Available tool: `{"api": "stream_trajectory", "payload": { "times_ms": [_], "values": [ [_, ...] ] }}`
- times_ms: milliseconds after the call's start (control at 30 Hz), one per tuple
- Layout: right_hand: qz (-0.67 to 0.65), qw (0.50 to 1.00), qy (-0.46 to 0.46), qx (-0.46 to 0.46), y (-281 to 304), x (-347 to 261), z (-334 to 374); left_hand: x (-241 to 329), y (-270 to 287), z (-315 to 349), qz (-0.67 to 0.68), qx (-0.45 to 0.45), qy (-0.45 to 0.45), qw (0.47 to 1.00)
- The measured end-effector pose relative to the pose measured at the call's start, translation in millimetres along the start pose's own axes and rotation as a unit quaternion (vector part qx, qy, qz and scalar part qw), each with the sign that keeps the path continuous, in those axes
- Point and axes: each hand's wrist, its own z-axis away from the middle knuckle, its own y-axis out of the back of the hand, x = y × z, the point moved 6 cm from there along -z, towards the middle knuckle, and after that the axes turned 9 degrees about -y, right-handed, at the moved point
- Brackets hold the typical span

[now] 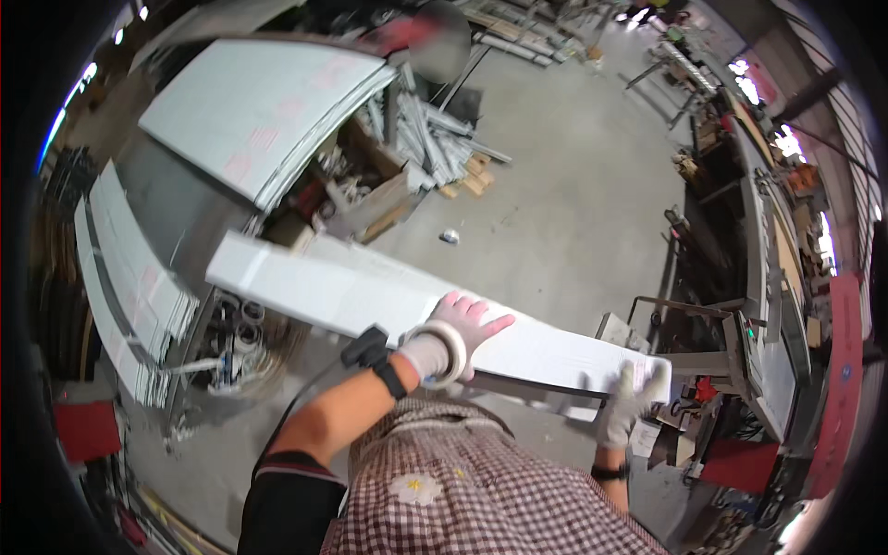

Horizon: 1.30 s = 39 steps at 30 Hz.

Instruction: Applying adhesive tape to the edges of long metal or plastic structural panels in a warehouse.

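A long, narrow white carton [546, 347] lies crosswise in front of me, slanting down from left to right. My left hand [460, 333] rests on its upper face near the middle, fingers spread. That hand wears a pale glove with bare fingertips, and a roll of tape [453, 350] hangs around it like a bracelet. At the carton's right end is my right hand [631, 404], in a grey-white glove, fingers stretched and apart against the end. Whether the right palm bears any weight is hidden. Beside my left wrist sits a dark handheld device [365, 346] with a cable.
Large white sheets [268, 102] are stacked at far left, with more sheets [139, 268] nearer. A box of scrap [375, 190] and metal profiles [430, 139] stand beyond the carton. Tape rolls [248, 324] hang at left. A workbench [754, 250] lines the right side.
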Motion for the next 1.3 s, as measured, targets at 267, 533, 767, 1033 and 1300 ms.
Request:
{"api": "stream_trajectory", "payload": {
  "times_ms": [267,533,767,1033,1300],
  "values": [
    [-0.443,0.844,-0.247,-0.177,22.4,11.1,4.9,86.2,-19.6,71.7,0.007,0.151,0.069,0.986],
    [-0.049,0.761,0.078,-0.642,-80.0,-130.2,206.4,63.8,-102.9,281.3,0.225,0.492,0.225,0.811],
    [-0.071,0.600,0.027,-0.796,-171.1,-87.7,370.5,105.8,-127.4,342.7,0.469,0.623,0.163,0.604],
    [0.029,0.563,-0.087,-0.821,-137.1,-56.0,375.3,122.0,-145.2,350.0,0.394,0.687,0.195,0.578],
    [0.023,0.577,0.117,-0.808,-160.1,-40.9,357.3,119.2,-110.2,342.2,0.304,0.749,0.098,0.580]
  ]
}}
